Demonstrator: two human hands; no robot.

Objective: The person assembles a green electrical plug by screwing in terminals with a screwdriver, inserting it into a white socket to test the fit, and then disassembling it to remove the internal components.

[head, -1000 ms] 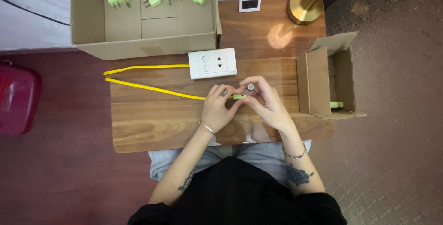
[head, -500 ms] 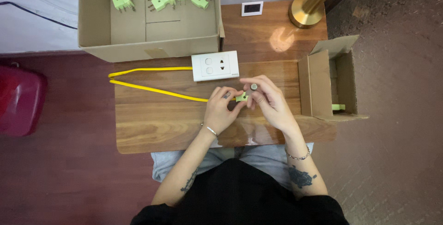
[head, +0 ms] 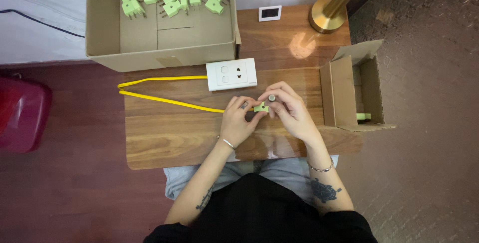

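Head view looks straight down on you at a wooden bench [head: 169, 138]. Both your hands meet near its middle: your left hand [head: 238, 121] pinches a small green plug [head: 260, 107] from the 9 o'clock side, and your right hand [head: 289, 111] closes its fingertips on the same plug from 3 o'clock, with a small grey round part [head: 272, 97] showing just above it at 12 o'clock.

Compared with a second ago, the hands and plug sit in almost the same spot on the bench; only the camera has shifted a little, so the work on this plug looks to be ongoing, not finished.

A yellow cable [head: 164, 101] runs from the plug side out to 9 o'clock and loops back to a white wall socket [head: 232, 74] lying just beyond your hands at 11 o'clock. A big cardboard box [head: 199, 53] at 12 o'clock holds several more green plugs [head: 172, 0]. A smaller open box [head: 344, 93] at 3 o'clock shows one green piece [head: 363, 117].

Your fingers cover most of the plug, so its pins and what the grey part is cannot be made out. A brass lamp base [head: 328, 18] is cut off at the top edge.
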